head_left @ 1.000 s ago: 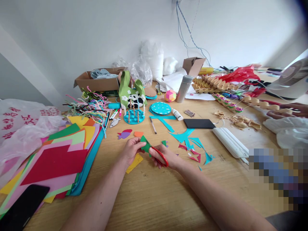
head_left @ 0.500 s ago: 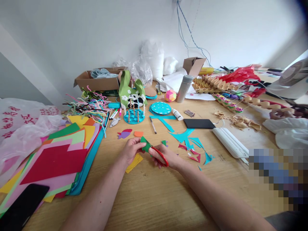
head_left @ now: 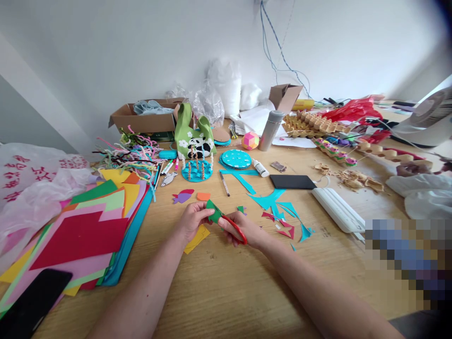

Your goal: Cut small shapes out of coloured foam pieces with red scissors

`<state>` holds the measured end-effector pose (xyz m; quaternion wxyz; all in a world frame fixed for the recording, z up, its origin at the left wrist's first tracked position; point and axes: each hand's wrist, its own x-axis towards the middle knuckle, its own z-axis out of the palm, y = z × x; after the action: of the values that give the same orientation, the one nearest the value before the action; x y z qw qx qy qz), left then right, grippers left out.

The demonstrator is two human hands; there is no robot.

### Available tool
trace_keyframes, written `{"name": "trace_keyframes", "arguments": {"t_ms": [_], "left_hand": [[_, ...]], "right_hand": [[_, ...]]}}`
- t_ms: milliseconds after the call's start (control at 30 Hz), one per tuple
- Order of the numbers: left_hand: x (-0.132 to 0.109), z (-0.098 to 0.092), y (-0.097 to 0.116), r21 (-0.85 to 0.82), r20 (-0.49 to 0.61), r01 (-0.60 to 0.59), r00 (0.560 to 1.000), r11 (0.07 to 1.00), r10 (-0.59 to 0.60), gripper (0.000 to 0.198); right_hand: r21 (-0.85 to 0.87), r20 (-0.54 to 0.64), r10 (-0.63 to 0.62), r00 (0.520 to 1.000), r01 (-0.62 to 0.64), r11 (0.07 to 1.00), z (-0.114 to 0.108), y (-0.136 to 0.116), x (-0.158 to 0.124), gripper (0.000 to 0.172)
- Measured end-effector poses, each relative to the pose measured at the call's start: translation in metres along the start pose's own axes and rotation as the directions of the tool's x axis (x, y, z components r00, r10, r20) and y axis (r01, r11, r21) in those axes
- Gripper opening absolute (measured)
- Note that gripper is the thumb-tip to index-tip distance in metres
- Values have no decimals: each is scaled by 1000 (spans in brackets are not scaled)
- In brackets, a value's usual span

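Note:
Between the fingertips of my left hand is a small piece of green felt. My right hand is closed around red-handled scissors, whose blades lie at the green piece. Under my left hand, a yellow piece with a drawn line lies on the table. Beyond my hands are a purple and red fish cutout and an orange scrap. A small green scrap sits just past my right hand, and red scraps lie to its right.
Coloured sheets are stacked at the left, a black phone on top. Blue offcuts, a glue bottle, a pen and a power strip lie ahead and right. A grey flask stands farther back.

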<state>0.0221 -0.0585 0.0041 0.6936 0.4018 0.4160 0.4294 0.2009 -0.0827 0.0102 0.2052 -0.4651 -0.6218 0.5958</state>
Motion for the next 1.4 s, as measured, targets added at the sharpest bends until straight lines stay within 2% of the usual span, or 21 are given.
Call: {"name": "trace_keyframes", "arguments": {"t_ms": [767, 1400], "left_hand": [[0, 3, -4, 6, -10, -12, 1000, 1000, 12, 28], [1, 2, -4, -4, -16, 1, 1000, 1000, -1, 31]], "right_hand": [[-3, 21, -4, 1000, 4, 1000, 1, 0, 0, 63], [14, -12, 16, 1000, -16, 1000, 1, -1, 0, 62]]}}
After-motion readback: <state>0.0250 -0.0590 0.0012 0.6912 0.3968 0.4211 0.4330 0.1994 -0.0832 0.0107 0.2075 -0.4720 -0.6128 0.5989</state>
